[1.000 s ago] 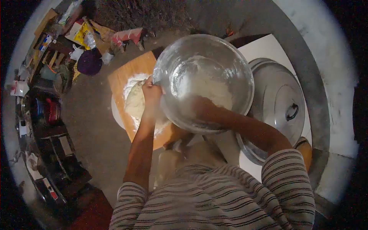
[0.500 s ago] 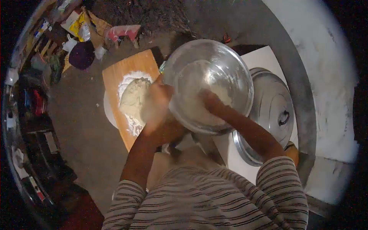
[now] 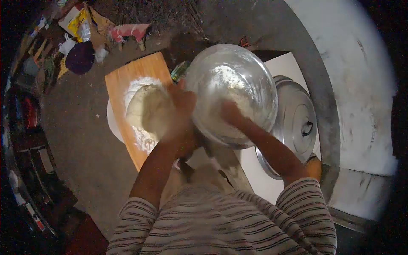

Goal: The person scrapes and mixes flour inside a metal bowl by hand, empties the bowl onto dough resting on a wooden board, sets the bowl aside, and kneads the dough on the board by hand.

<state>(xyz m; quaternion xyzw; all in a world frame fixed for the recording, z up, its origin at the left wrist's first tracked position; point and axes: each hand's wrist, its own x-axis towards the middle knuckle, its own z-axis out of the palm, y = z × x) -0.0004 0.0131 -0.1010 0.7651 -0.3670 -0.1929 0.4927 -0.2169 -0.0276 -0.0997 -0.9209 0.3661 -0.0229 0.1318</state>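
A shiny metal bowl is held tilted in front of me, with white flour spread over its inside. My left hand grips the bowl's left rim, thumb towards the top. Down inside the bowl, my right hand touches the floury bottom; motion blur hides its fingers. To the left, a pale lump of dough rests on a wooden board, with loose flour around it. My left hand and forearm partly cover the board's right side.
A large metal lid with a dark handle lies on a white surface at the right. A small red stool, a dark round object and a yellow packet sit at the upper left.
The view has shifted slightly, moving the board and lid left in the picture. My right hand has moved within the bowl, and more white flour shows on its far inner side.
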